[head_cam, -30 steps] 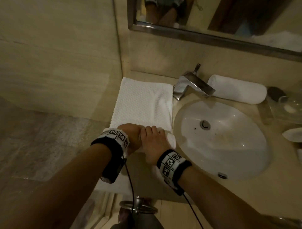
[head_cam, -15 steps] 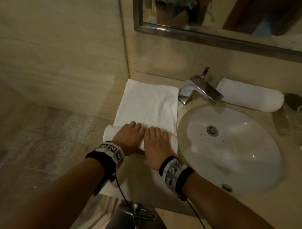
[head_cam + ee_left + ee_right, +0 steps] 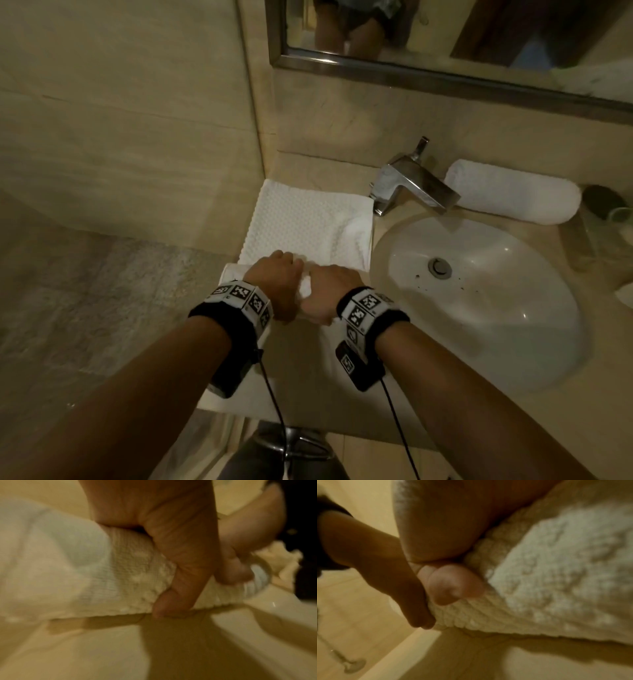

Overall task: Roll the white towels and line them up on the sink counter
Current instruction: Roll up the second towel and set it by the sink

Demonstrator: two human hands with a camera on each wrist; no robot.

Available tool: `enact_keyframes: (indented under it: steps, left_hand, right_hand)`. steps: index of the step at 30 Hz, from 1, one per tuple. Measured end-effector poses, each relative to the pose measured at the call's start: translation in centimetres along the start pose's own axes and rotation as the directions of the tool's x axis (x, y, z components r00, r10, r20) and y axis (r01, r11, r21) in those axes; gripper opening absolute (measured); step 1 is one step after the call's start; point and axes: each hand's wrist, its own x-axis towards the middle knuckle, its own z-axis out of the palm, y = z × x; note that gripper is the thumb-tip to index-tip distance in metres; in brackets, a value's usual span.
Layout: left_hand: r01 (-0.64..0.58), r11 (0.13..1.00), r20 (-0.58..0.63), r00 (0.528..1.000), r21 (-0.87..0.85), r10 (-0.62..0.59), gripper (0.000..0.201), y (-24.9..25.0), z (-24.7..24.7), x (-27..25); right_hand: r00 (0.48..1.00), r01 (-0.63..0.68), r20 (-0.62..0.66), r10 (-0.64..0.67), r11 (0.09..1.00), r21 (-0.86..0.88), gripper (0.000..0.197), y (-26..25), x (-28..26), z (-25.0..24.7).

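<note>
One towel rolled; second partly rolled.
The roll (image 3: pixel 305 291) is gripped by curled fingers of the left hand (image 3: pixel 274 284) and right hand (image 3: pixel 329 294); the finished towel (image 3: pixel 510 192) is set on the bench (image 3: pixel 325 164).

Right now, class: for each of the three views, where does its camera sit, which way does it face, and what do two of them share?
Head: on the person's head, facing down at the beige stone counter; both forearms, left hand, right hand show.
Left wrist: under the left wrist, facing along the thumb gripping the half-rolled white textured towel.
Right wrist: under the right wrist, facing its fingers on that towel.
Shared: both wrist views show the roll and the other hand.
</note>
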Motion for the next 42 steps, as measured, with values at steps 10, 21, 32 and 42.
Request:
enact_keyframes:
  steps: [10,21,32,42]
  left_hand:
    - [0.039,0.986,0.226,0.974,-0.164,-0.001,0.069,-0.5,-1.6,2.0]
    - [0.004,0.997,-0.130,0.991,0.073,0.006,0.073,-0.1,-1.0,2.3]
    - [-0.018,0.999,-0.346,0.938,0.043,0.032,0.061,-0.3,1.0,0.3]
    - [0.089,0.980,0.080,0.994,-0.180,-0.075,0.085,-2.0,-2.3,3.7]
  right_hand:
    - [0.987,0.014,-0.151,-0.049,0.975,-0.222,0.077,-0.3,0.3,2.0]
    - [0.965,0.018,-0.250,-0.076,0.974,-0.227,0.083,0.2,-0.2,2.6]
    - [0.996,0.060,-0.057,-0.070,0.985,-0.162,0.066,1.3,3.0,-1.2]
    - [0.957,0.076,-0.233,-0.171,0.926,-0.369,0.103,1.4,0.2,1.1]
